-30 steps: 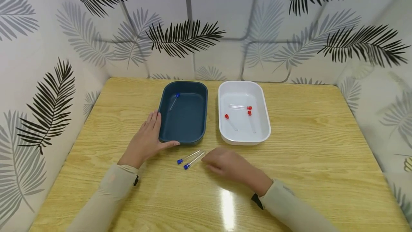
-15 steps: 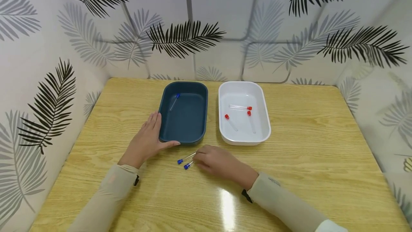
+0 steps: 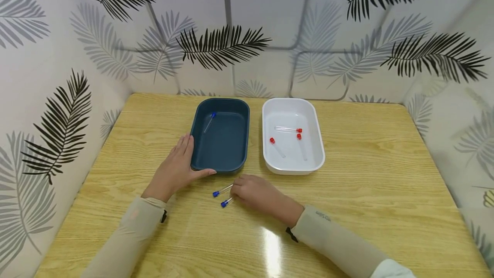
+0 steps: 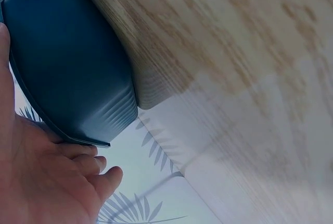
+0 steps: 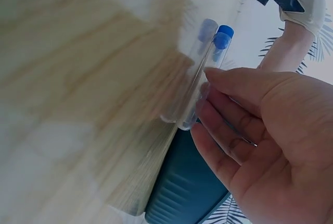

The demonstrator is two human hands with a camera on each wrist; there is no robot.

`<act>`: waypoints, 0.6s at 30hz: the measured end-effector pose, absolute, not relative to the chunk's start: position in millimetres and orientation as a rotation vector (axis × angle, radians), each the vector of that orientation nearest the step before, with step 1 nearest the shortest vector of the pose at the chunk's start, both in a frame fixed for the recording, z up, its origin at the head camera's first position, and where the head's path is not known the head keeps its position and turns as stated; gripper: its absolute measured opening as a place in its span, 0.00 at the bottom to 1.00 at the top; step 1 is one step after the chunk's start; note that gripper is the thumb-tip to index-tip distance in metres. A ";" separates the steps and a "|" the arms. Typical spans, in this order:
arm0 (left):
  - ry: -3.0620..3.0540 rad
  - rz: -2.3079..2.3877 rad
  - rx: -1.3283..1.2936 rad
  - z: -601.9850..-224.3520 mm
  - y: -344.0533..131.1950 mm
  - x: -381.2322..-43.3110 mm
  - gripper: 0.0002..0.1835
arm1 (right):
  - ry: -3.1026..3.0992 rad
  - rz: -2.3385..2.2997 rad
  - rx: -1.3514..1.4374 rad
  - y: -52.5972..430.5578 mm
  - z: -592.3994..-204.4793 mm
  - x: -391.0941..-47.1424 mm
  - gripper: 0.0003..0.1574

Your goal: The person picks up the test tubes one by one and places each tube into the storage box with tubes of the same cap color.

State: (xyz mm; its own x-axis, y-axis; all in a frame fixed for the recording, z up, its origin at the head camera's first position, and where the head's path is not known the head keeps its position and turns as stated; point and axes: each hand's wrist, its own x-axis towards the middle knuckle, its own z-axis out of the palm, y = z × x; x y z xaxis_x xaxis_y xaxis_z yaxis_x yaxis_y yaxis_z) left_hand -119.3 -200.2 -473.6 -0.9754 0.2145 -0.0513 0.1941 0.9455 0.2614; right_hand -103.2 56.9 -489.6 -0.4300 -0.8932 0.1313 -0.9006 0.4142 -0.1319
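Two clear test tubes with blue caps lie side by side on the table. My right hand (image 3: 254, 191) pinches the nearer test tube (image 3: 227, 202) by its clear end between thumb and fingertips, with its blue cap (image 5: 222, 37) sticking out past the thumb in the right wrist view. Just behind it lies the other test tube (image 3: 222, 190), its far end covered by the fingers. My left hand (image 3: 173, 170) rests against the near left corner of the dark blue tray (image 3: 248, 140), fingers along its side and thumb along its front. Inside that tray is one blue-capped tube (image 3: 209, 122).
A white tray (image 3: 321, 149) stands to the right of the dark one, holding 3 red-capped test tubes (image 3: 286, 129). The wooden table (image 3: 370, 170) runs back to a leaf-patterned wall (image 3: 328, 76).
My right hand has moved left onto the clear end of the nearer blue-capped tube and now pinches it. My left hand and both trays have stayed put.
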 end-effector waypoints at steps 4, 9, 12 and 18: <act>3.020 0.390 0.316 -473.5 -200.3 -119.1 0.68 | -2.653 0.249 1.664 54.9 -489.2 -102.0 0.05; 3.008 0.391 0.308 -473.2 -200.0 -119.2 0.68 | -2.684 0.234 1.664 54.1 -489.2 -100.6 0.05; 3.006 0.391 0.301 -473.0 -199.8 -119.0 0.68 | -2.691 0.223 1.657 54.0 -490.3 -100.0 0.06; 3.004 0.395 0.294 -473.2 -199.8 -119.1 0.68 | -2.708 0.242 1.628 53.0 -492.0 -98.4 0.06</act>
